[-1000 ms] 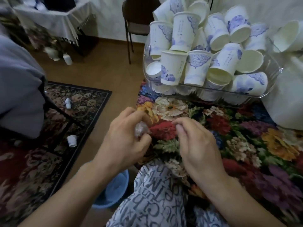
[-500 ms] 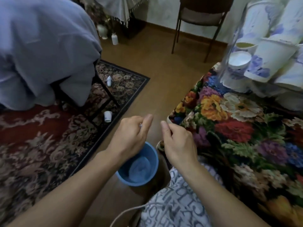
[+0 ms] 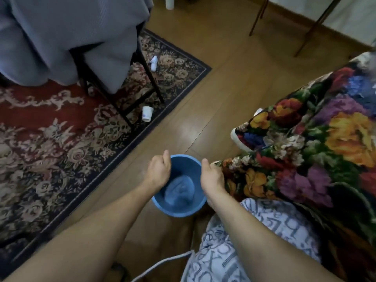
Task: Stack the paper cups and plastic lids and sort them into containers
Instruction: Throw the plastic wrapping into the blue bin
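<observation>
A blue bucket (image 3: 177,207) stands on the wooden floor beside the table, with something pale and translucent lying in its bottom. My left hand (image 3: 159,171) hovers over the bucket's left rim, fingers curled into a fist, thumb up. The crumpled clear plastic it pinched earlier is hidden inside the fist. My right hand (image 3: 211,176) is over the right rim, fingers curled, with nothing seen in it. One paper cup (image 3: 147,113) lies on the rug by a chair leg, another (image 3: 154,63) farther back. The cup pile is out of view.
The table under a floral cloth (image 3: 317,151) fills the right side. A dark chair draped in grey cloth (image 3: 71,37) stands on the patterned rug (image 3: 50,139) at left. Another chair's legs (image 3: 258,19) rise at the back. A white cord (image 3: 162,265) crosses my lap.
My view swung down and left, from the cup pile on the table to the floor. Both hands moved off the table edge and down over the blue bucket.
</observation>
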